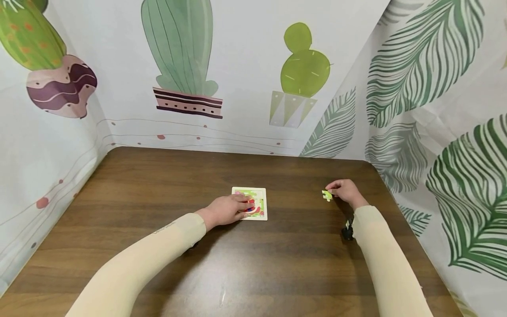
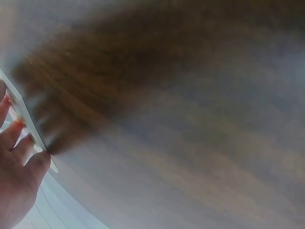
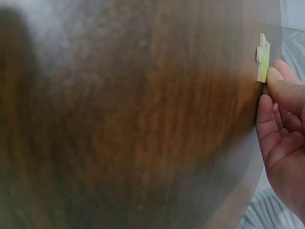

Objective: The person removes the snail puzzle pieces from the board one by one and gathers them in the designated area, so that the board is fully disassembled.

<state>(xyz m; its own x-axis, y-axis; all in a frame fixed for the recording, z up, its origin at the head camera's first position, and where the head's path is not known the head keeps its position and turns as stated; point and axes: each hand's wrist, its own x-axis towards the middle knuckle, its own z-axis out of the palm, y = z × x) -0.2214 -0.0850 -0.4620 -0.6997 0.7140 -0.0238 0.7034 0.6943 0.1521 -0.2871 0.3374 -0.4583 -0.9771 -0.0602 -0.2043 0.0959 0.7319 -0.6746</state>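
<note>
Your right hand [image 1: 346,191] has its grip pinching a small green puzzle piece [image 1: 326,195] between thumb and fingertip, out toward the right end of the tabletop [image 1: 293,255]. The piece pokes out past your fingers, and the right-wrist view catches it nearly edge-on; whether it touches the wood you cannot tell from here. Your left hand [image 1: 227,209] pinches nothing: its grip is spread, fingers laid over the left and middle parts of the puzzle board [image 1: 265,207], which lies flat near the middle of the tabletop, well apart from the piece. In the left-wrist view your fingers reach the board's edge.

The step in hand looks like bringing a loose piece to the board, with the left hand steadying it. The pale patch at the board's upper right seems to be an unfilled space, though your fingers hide part of the picture. The next move probably calls for carrying the piece leftward, turning it until its knob and notch suit the gap, and pressing it down level. Keep the left hand light but steady, since a nudge could slide the board.
</note>
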